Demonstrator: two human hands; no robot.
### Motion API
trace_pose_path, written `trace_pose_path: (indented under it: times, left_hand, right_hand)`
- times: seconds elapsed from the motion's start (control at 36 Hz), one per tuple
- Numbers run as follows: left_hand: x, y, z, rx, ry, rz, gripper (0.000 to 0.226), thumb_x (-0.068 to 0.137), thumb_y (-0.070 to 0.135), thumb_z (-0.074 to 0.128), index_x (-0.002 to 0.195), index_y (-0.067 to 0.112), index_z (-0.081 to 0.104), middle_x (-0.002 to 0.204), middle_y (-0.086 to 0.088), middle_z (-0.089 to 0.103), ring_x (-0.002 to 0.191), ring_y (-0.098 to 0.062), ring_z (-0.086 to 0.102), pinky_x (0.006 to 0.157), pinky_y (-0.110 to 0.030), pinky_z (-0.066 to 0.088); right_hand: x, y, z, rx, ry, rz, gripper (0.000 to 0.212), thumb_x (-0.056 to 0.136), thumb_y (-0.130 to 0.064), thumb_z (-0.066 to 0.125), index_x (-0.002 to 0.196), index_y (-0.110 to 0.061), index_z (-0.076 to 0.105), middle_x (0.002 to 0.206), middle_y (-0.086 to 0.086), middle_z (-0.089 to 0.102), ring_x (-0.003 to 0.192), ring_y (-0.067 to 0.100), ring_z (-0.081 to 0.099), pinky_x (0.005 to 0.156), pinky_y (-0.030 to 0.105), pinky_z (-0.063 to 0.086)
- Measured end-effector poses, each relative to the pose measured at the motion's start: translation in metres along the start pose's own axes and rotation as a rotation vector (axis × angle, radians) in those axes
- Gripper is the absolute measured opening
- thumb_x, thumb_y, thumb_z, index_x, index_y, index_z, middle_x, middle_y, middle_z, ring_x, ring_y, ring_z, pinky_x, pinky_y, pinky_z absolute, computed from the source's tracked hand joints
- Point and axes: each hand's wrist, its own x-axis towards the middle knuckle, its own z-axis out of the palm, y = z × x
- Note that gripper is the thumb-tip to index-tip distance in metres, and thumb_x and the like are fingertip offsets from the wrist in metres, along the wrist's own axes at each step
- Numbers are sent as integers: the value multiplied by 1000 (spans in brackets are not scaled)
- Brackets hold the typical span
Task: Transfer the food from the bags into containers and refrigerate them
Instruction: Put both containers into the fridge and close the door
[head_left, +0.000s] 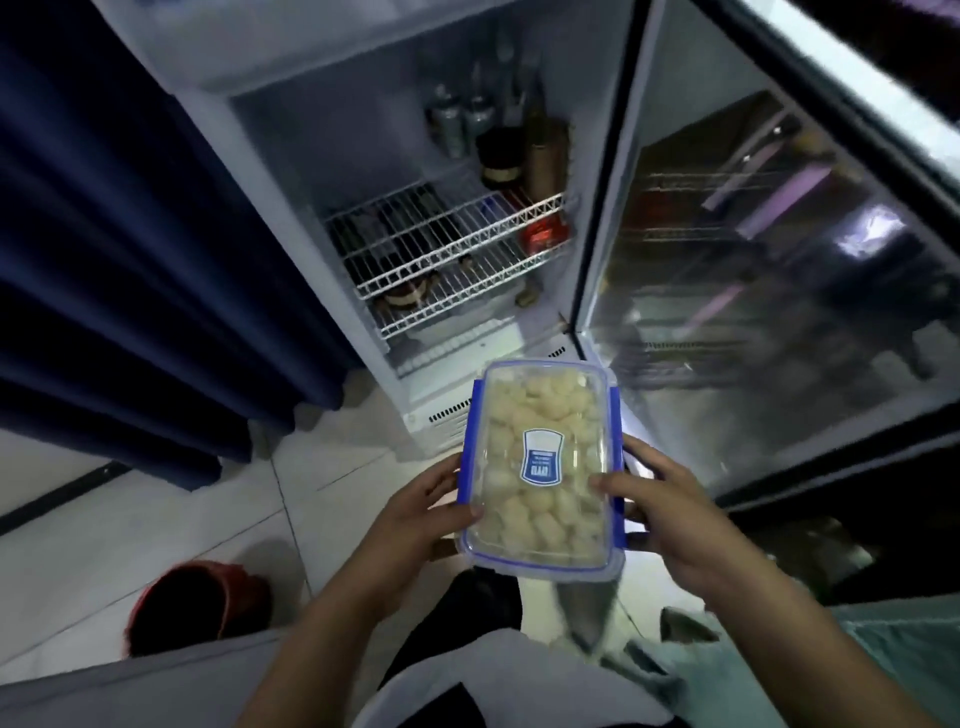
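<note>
The left hand (415, 512) and right hand (675, 514) grip opposite long sides of the lidded container (543, 465) filled with pale food pieces, holding it near the body, in front of the open refrigerator (311, 171) with wire shelves (447, 244).

Both forearms come up bare from the bottom of the frame, left hand (415, 512) and right hand (675, 525) without rings, gloves or watch.
</note>
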Motion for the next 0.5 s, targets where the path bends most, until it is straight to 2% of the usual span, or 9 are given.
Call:
trace_pose_path:
  times: [0.06, 0.08, 0.25, 0.33, 0.39, 0.5]
  left_hand:
    - [14, 13, -19, -23, 27, 23, 54, 82, 18, 78, 130, 39, 64, 137, 7, 64, 118, -26, 67, 92, -54, 57]
    - [20, 21, -27, -34, 42, 38, 52, 82, 19, 78, 129, 38, 65, 136, 6, 64, 117, -27, 68, 93, -55, 56]
    - [67, 74, -69, -59, 52, 76, 46, 79, 19, 81, 121, 35, 70, 129, 6, 68, 111, -27, 70, 88, -52, 59]
    - [93, 95, -79, -57, 47, 73, 40, 79, 19, 80, 115, 34, 72, 125, 3, 70, 108, -27, 71, 81, -44, 62]
    - [110, 106, -80, -63, 75, 57, 35, 79, 17, 77, 109, 34, 74, 121, 2, 72, 104, -26, 73, 75, -39, 61]
    - [142, 119, -79, -89, 156, 28, 34, 87, 6, 68, 114, 27, 72, 115, -2, 74, 95, -25, 75, 76, -42, 61]
  right_hand:
    - [22, -22, 16, -25, -40, -1, 63, 64, -26, 81, 121, -48, 64, 107, 5, 76, 86, 28, 74, 69, 39, 58]
    - [32, -33, 24, -32, -50, -2, 64, 64, -27, 82, 122, -47, 64, 107, 6, 76, 85, 28, 73, 70, 40, 58]
    - [82, -89, 62, -33, -31, -40, 57, 61, -27, 83, 114, -42, 70, 100, 6, 77, 74, 22, 68, 61, 35, 55]
    - [103, -108, 71, -14, 24, -65, 45, 71, -23, 84, 111, -39, 72, 94, 7, 77, 69, 22, 66, 61, 36, 56]
    - [116, -117, 75, -5, 66, -79, 42, 76, -21, 81, 113, -38, 72, 96, 7, 77, 72, 24, 66, 63, 38, 58]
    - [142, -134, 80, -2, 91, -132, 53, 80, -11, 78, 123, -37, 65, 102, 6, 77, 85, 24, 72, 70, 39, 59]
